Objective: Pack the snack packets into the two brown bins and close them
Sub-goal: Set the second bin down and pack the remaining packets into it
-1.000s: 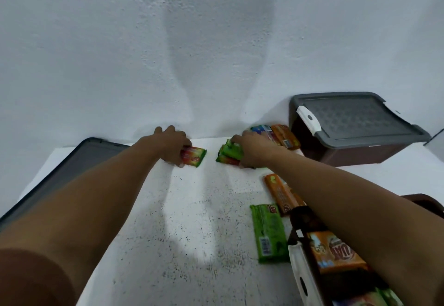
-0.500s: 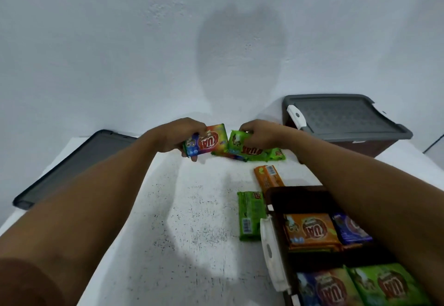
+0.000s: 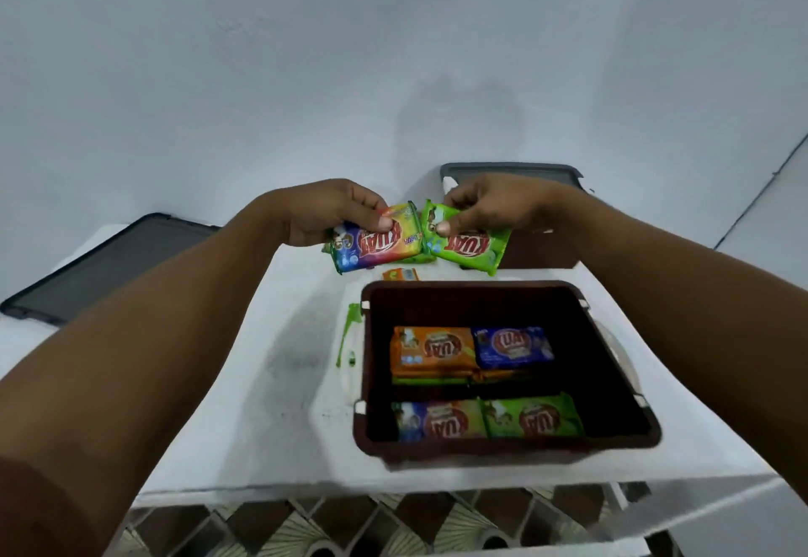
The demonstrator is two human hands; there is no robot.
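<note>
My left hand (image 3: pixel 332 211) grips a rainbow-coloured snack packet (image 3: pixel 376 243), held in the air beyond the open brown bin (image 3: pixel 365 364). Beside it, my right hand (image 3: pixel 494 202) grips a green snack packet (image 3: pixel 472 248). The two packets nearly touch. Inside the bin lie several packets: an orange one (image 3: pixel 430 348), a blue one (image 3: pixel 511 344), a multicoloured one (image 3: pixel 441 421) and a green one (image 3: pixel 533 418). The second brown bin (image 3: pixel 533 250), with its grey lid (image 3: pixel 509 171) on, stands behind my right hand, mostly hidden.
A loose dark grey lid (image 3: pixel 109 268) lies at the far left of the white table (image 3: pixel 262 403). An orange packet (image 3: pixel 400 274) and a green packet (image 3: pixel 350 333) rest on the table left of the open bin. The table's front edge is near; patterned floor shows below.
Both hands lifted their packets off the table's far side and drew them toward me. My view tilted down, so the open bin now shows fully.
</note>
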